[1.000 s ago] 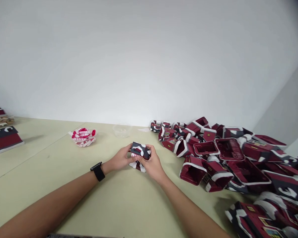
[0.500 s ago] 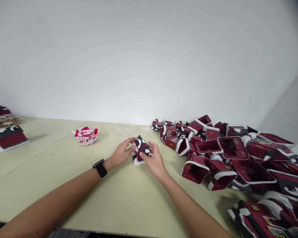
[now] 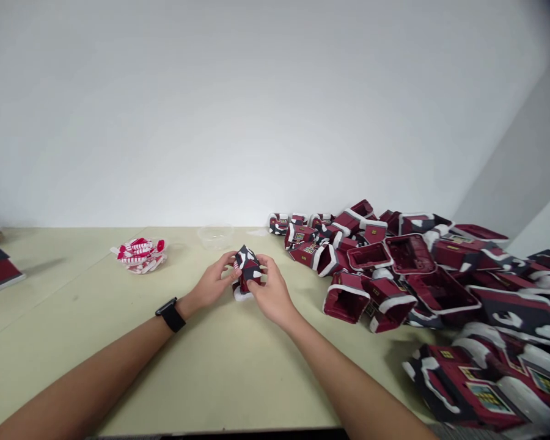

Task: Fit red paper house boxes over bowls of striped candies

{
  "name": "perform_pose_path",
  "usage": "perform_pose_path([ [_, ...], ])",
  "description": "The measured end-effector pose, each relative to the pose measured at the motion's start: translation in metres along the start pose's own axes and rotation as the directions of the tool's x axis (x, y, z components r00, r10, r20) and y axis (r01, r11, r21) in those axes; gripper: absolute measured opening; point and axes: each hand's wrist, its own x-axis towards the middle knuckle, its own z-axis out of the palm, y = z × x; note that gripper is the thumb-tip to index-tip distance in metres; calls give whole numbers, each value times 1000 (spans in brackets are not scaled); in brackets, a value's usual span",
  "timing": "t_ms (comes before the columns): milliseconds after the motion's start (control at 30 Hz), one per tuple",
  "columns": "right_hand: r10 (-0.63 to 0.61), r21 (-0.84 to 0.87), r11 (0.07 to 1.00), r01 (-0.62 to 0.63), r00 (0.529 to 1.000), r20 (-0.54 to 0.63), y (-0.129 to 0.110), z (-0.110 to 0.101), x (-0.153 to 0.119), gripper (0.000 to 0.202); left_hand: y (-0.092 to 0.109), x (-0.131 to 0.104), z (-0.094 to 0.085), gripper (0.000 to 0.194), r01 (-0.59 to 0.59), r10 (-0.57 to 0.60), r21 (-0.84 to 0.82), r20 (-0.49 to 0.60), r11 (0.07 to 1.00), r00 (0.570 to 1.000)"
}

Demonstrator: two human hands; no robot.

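Note:
A small dark red model house (image 3: 249,264) with a dark, white-patched roof is tilted between my two hands, just above or on the table. My right hand (image 3: 271,292) grips its right side, thumb in front and fingers behind. From the other side, my left hand (image 3: 214,282) closes its fingers on the house's left edge, where a small red-and-white striped piece (image 3: 236,266) shows. Whether that piece is fixed to the house or only pressed there, I cannot tell. The house's underside is hidden.
A clear bowl of red-and-white striped pieces (image 3: 142,255) stands left, with another clear bowl (image 3: 216,236) behind my hands. Several model houses (image 3: 412,253) lie heaped on the right, some showing hollow insides. Another house (image 3: 0,269) stands at the far left edge. A wall closes the back.
The view has swung right, so everything sits further left in the picture. The house is turned slightly between my hands, and my left fingers have come closer onto its left side.

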Motion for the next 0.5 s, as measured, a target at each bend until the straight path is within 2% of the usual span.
perform_pose_path([
  [167, 29, -12, 999, -29, 1000, -12, -5, -1, -1, 59, 1, 1, -2, 70, 11, -11, 13, 11, 1000, 1000],
  [300, 69, -15, 997, -69, 998, -9, -11, -2, -1, 60, -7, 2, -3, 75, 28, -30, 55, 39, 998, 999],
  [500, 82, -11, 997, -82, 997, -7, -13, -3, -1, 58, -12, 2, -2, 74, 4, -7, 100, 31, 995, 999],
])
